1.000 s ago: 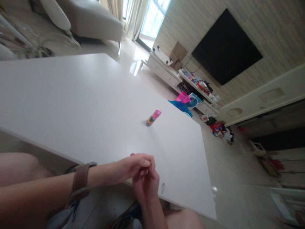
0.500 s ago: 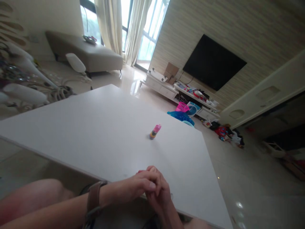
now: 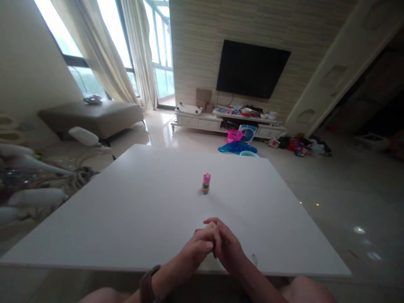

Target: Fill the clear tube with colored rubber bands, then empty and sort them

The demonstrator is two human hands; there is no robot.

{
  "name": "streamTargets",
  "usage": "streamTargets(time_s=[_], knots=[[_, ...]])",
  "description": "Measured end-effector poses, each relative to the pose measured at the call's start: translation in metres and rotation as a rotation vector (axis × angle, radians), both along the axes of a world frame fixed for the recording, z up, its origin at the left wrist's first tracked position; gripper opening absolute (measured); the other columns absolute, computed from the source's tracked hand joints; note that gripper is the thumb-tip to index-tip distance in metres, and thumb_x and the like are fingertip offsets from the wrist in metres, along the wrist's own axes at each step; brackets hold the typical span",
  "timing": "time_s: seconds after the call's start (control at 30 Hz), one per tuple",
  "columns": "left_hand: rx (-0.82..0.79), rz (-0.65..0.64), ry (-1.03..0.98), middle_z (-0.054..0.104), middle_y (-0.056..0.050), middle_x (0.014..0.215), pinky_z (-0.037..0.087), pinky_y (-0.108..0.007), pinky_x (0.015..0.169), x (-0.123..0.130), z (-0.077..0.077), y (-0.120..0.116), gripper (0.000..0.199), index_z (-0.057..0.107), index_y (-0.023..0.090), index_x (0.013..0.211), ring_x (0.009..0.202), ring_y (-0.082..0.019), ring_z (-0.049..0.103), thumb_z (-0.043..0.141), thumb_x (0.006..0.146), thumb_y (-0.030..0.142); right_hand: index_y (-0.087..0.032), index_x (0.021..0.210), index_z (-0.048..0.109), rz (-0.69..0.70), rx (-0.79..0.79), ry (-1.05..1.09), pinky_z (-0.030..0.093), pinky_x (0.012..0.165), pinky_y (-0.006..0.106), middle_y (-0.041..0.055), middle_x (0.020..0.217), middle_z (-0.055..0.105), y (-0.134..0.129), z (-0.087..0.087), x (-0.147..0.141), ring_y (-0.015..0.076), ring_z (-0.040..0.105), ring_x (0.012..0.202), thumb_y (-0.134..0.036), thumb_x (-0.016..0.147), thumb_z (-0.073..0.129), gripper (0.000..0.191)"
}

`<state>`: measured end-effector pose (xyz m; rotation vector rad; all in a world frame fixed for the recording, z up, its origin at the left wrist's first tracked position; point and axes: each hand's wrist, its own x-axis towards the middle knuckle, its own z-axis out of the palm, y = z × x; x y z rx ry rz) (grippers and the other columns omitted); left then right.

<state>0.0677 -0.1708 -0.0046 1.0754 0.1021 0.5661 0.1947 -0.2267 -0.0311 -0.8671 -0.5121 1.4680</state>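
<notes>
My left hand (image 3: 202,246), with a brown-strapped watch (image 3: 147,284) on its wrist, is clasped together with my right hand (image 3: 229,244) over the near edge of the white table (image 3: 142,210). The fingers of both are closed and laced into each other, and no object shows between them. Beyond them, near the middle of the tabletop, a small upright object (image 3: 206,183) stands apart from my hands. It has a pink upper part and dark and yellow bands lower down; its kind is too small to tell.
A small clear or greyish item (image 3: 254,259) lies by the table's near edge, right of my right wrist. Past the far edge are a blue plastic item (image 3: 238,147), a pink basket (image 3: 235,136) and a low TV cabinet (image 3: 202,122). White chairs (image 3: 38,197) stand at the left.
My view has levelled and turned, so the table now appears straighter. The clasped hands sit slightly further right in view; the small pink object still stands on the table.
</notes>
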Motion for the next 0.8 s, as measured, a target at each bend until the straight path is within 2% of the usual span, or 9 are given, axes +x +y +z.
streamTargets(time_s=[0.1, 0.23, 0.37, 0.43, 0.5, 0.57, 0.63, 0.7, 0.8], knots=[[0.149, 0.043, 0.11, 0.052, -0.004, 0.076, 0.038, -0.033, 0.079, 0.002, -0.002, 0.018, 0.027, 0.06, 0.016, 0.07, 0.082, -0.02, 0.05, 0.062, 0.081, 0.04, -0.02, 0.105, 0.066, -0.09, -0.05, -0.232, 0.054, 0.082, 0.038, 0.0081, 0.092, 0.076, 0.026, -0.007, 0.016, 0.0245, 0.071, 0.087, -0.055, 0.087, 0.065, 0.039], [0.351, 0.111, 0.424, 0.05, 0.0, 0.069, 0.036, -0.03, 0.071, 0.009, 0.007, 0.04, 0.02, 0.054, 0.018, 0.071, 0.072, -0.016, 0.046, 0.058, 0.085, 0.031, -0.021, 0.095, 0.063, -0.288, 0.0, -0.818, 0.053, 0.085, 0.039, 0.0078, 0.103, 0.072, 0.078, -0.018, 0.05, 0.0243, 0.068, 0.098, -0.035, 0.078, 0.07, 0.023], [0.668, 0.283, 0.631, 0.054, 0.0, 0.074, 0.035, -0.029, 0.068, 0.012, 0.009, 0.059, 0.012, 0.055, 0.019, 0.078, 0.072, -0.016, 0.048, 0.053, 0.087, 0.025, -0.023, 0.118, 0.06, -0.4, 0.059, -1.192, 0.054, 0.091, 0.041, 0.0104, 0.129, 0.063, 0.138, -0.018, 0.08, 0.0261, 0.061, 0.118, -0.02, 0.077, 0.066, 0.042], [0.841, 0.375, 0.727, 0.058, -0.001, 0.079, 0.037, -0.03, 0.07, 0.011, 0.005, 0.068, 0.007, 0.055, 0.019, 0.08, 0.074, -0.016, 0.05, 0.051, 0.086, 0.021, -0.022, 0.129, 0.057, -0.365, 0.11, -1.303, 0.052, 0.098, 0.042, 0.0119, 0.135, 0.06, 0.162, -0.015, 0.087, 0.0264, 0.057, 0.125, -0.017, 0.077, 0.068, 0.053], [0.932, 0.417, 0.805, 0.06, -0.002, 0.082, 0.038, -0.03, 0.071, 0.009, 0.0, 0.077, 0.007, 0.055, 0.02, 0.082, 0.075, -0.017, 0.052, 0.05, 0.086, 0.019, -0.022, 0.132, 0.057, -0.285, 0.164, -1.369, 0.049, 0.104, 0.042, 0.0099, 0.131, 0.062, 0.178, -0.013, 0.088, 0.0243, 0.059, 0.122, -0.015, 0.079, 0.069, 0.054], [0.945, 0.414, 0.867, 0.061, -0.003, 0.083, 0.04, -0.031, 0.072, 0.006, -0.007, 0.084, 0.007, 0.056, 0.02, 0.083, 0.076, -0.018, 0.055, 0.05, 0.087, 0.019, -0.023, 0.127, 0.062, -0.216, 0.179, -1.421, 0.05, 0.102, 0.039, 0.0072, 0.121, 0.064, 0.182, -0.012, 0.086, 0.022, 0.063, 0.112, -0.015, 0.085, 0.066, 0.042], [0.939, 0.414, 0.906, 0.063, -0.003, 0.086, 0.043, -0.032, 0.073, 0.003, -0.014, 0.089, 0.005, 0.057, 0.02, 0.088, 0.078, -0.019, 0.057, 0.052, 0.088, 0.019, -0.023, 0.122, 0.065, -0.179, 0.167, -1.474, 0.053, 0.093, 0.035, 0.0066, 0.112, 0.063, 0.173, -0.011, 0.084, 0.0204, 0.064, 0.101, -0.018, 0.091, 0.062, 0.031], [0.933, 0.439, 0.902, 0.065, -0.005, 0.095, 0.047, -0.034, 0.078, 0.001, -0.023, 0.093, 0.011, 0.059, 0.019, 0.098, 0.084, -0.02, 0.06, 0.055, 0.087, 0.02, -0.024, 0.126, 0.064, -0.164, 0.164, -1.5, 0.055, 0.084, 0.032, 0.0071, 0.111, 0.06, 0.154, -0.008, 0.082, 0.0187, 0.063, 0.092, -0.021, 0.094, 0.06, 0.032], [0.947, 0.512, 0.837, 0.066, -0.01, 0.116, 0.049, -0.04, 0.095, 0.0, -0.034, 0.094, 0.031, 0.059, 0.019, 0.116, 0.106, -0.024, 0.063, 0.063, 0.085, 0.02, -0.023, 0.126, 0.062, -0.169, 0.196, -1.397, 0.055, 0.078, 0.03, 0.0066, 0.107, 0.059, 0.117, 0.0, 0.083, 0.0175, 0.063, 0.089, -0.028, 0.098, 0.056, 0.029]])
